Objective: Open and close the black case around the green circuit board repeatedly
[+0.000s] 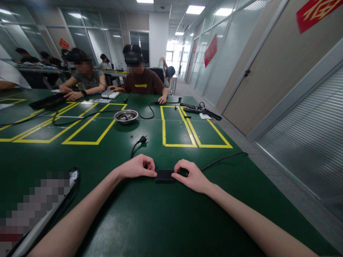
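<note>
A small black box-shaped power adapter [164, 176] lies flat on the green table [150, 214] in front of me. My left hand [138, 167] is closed at its left end, fingers curled over the black cable [134, 148] that leads to a plug [143, 139]. My right hand [191, 175] is closed at its right end, thumb touching the adapter, where another black cable [223, 158] runs off to the right table edge.
A metal bowl [125, 115] sits mid-table among yellow taped rectangles [182, 126]. Black tools [199, 109] lie at the far right. Two people sit at the far side, one hand [162, 100] on a cable. A black curved object [68, 192] lies at my left.
</note>
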Available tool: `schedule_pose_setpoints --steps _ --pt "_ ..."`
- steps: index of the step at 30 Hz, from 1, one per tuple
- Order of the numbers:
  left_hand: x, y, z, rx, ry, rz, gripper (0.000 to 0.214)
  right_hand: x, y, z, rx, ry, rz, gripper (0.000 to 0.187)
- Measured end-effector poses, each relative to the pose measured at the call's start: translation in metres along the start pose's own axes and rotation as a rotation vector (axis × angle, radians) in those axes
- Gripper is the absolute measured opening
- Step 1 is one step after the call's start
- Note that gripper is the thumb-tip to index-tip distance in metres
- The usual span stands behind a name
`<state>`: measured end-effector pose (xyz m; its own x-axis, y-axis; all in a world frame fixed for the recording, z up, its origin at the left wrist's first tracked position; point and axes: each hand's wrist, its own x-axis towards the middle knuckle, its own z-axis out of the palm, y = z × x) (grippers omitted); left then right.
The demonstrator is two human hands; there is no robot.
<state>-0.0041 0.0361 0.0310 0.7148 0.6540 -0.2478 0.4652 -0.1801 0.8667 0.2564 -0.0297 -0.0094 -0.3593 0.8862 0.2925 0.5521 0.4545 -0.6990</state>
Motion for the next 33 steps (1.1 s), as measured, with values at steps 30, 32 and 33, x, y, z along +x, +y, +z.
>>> schedule_pose_setpoints --steps 30,32,33 --pt "0.008 0.007 0.036 0.760 0.145 0.420 0.049 -0.004 -0.021 0.000 -0.073 -0.095 0.015 0.019" --pt "0.007 0.009 0.038 0.782 0.152 0.400 0.046 -0.005 -0.019 0.000 -0.150 -0.084 -0.041 0.019" --pt "0.007 0.010 0.040 0.790 0.159 0.387 0.044 -0.005 -0.018 0.001 -0.181 -0.071 -0.073 0.020"
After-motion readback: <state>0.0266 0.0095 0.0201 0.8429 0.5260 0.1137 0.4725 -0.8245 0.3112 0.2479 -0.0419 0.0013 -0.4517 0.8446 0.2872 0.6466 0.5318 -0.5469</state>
